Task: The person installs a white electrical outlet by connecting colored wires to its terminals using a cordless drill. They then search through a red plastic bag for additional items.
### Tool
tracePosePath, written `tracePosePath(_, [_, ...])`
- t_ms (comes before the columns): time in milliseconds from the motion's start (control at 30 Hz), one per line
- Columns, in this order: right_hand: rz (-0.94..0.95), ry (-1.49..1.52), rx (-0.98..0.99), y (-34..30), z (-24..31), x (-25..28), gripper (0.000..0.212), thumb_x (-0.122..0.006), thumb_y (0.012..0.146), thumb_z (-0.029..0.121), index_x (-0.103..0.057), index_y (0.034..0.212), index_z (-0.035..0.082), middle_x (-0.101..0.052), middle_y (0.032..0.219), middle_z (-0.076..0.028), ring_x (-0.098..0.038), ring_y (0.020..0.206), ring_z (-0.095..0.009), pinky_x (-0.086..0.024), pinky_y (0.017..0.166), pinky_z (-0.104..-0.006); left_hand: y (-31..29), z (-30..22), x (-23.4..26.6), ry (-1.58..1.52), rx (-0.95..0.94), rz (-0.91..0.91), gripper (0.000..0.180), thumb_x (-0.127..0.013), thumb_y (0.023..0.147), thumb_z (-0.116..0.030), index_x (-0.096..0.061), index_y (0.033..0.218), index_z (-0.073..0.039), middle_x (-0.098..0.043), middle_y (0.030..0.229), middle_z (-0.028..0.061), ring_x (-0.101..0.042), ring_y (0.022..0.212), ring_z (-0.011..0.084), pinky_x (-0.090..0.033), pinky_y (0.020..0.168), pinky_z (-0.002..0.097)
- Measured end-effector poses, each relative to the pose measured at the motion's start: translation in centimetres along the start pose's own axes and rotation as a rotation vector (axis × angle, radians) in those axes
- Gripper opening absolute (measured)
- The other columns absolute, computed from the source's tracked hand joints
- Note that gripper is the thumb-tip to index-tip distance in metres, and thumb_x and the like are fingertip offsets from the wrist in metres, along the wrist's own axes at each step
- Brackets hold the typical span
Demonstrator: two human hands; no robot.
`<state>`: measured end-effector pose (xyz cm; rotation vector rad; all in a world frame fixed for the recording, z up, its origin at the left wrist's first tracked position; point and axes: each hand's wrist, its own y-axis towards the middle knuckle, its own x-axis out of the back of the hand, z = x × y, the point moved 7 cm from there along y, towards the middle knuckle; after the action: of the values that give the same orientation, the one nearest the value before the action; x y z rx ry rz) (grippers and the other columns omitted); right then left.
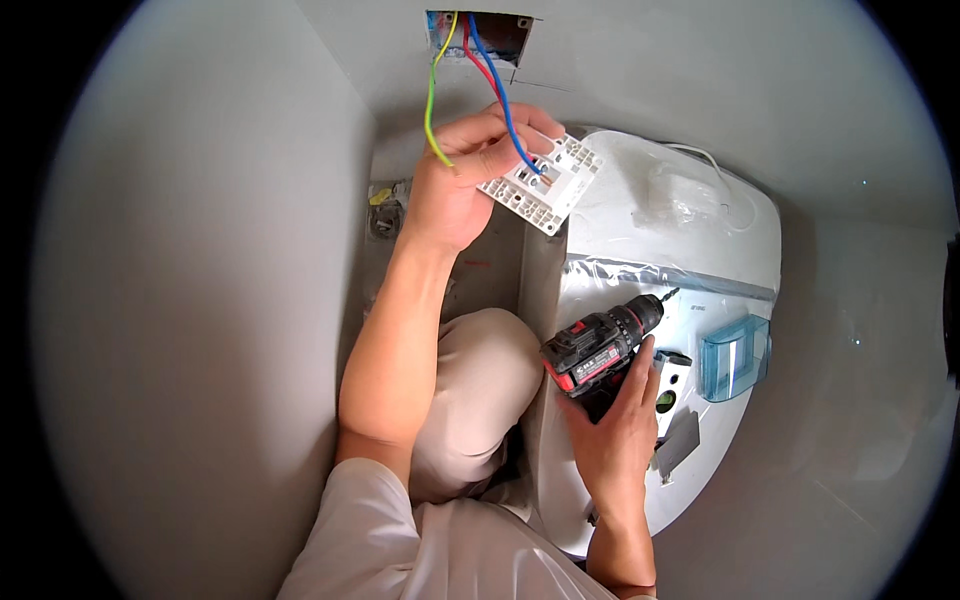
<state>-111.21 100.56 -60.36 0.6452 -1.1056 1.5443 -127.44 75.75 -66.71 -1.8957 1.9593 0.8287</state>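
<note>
My left hand [470,165] is closed on the edge of a white wall socket plate [555,195], its back with the screw terminals turned toward me. A blue wire [510,115] runs from the wall box [500,45] down to a terminal on the plate. A red wire [480,65] goes behind my fingers, where its end is hidden. The yellow-green wire [431,110] hangs with its tip by my left wrist. Low on the right, my right hand [620,430] is closed on a black and red cordless drill [605,340], whose bit points up and right over the white toilet lid.
The film-covered toilet [670,220] stands on the right. On its lid lie a clear blue box cover [735,358], a white piece with a green round vial [672,385] and a grey plate [680,445]. A grey wall [200,300] is close on the left; my knee [490,370] is below.
</note>
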Motion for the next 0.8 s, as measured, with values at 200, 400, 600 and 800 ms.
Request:
tracePosePath(200, [-0.053, 0.392, 0.074, -1.1, -1.5, 2.8, 0.089, -0.082, 0.069, 0.002, -0.045, 0.149, -0.008, -0.066, 0.124, -0.022, -0.07, 0.1, -0.028, -0.056, 0.088, -0.0363, 0.2, 0.4, -0.1, -0.099, 0.034, -0.005, 0.019, -0.065, 0.094, -0.014, -0.07, 0.102, 0.003, -0.069, 0.117, 0.0207, -0.068, 0.104, 0.0283, -0.054, 0.092, 0.0398])
tracePosePath(400, [0.187, 1.291, 0.056, 0.7, 0.1, 4.1, 0.078, -0.066, 0.071, -0.006, -0.044, 0.146, -0.005, -0.07, 0.115, -0.024, -0.068, 0.07, -0.022, -0.057, 0.067, -0.0356, -0.2, -0.2, -0.9, -0.127, -0.017, 0.005, 0.019, -0.063, 0.093, -0.02, -0.063, 0.096, -0.002, -0.067, 0.112, 0.0212, -0.065, 0.096, 0.0249, -0.051, 0.086, 0.0354])
tracePosePath(600, [0.331, 1.346, -0.042, 3.7, 2.2, 2.0, 0.073, -0.058, 0.066, -0.006, -0.051, 0.138, -0.002, -0.07, 0.112, -0.022, -0.068, 0.07, -0.023, -0.057, 0.065, -0.0357, -0.3, -1.1, -1.2, -0.083, -0.04, -0.017, 0.013, -0.055, 0.087, -0.012, -0.062, 0.088, -0.001, -0.066, 0.112, 0.0223, -0.062, 0.088, 0.0209, -0.048, 0.082, 0.0335])
tracePosePath(800, [0.308, 1.323, -0.067, 5.1, 3.2, 1.8, 0.07, -0.061, 0.065, -0.004, -0.053, 0.135, -0.004, -0.07, 0.108, -0.022, -0.068, 0.068, -0.024, -0.057, 0.062, -0.0354, -0.3, -1.1, -1.1, -0.087, -0.069, 0.021, 0.013, -0.052, 0.086, -0.009, -0.061, 0.088, 0.0, -0.066, 0.112, 0.0248, -0.06, 0.079, 0.0171, -0.048, 0.079, 0.0323])
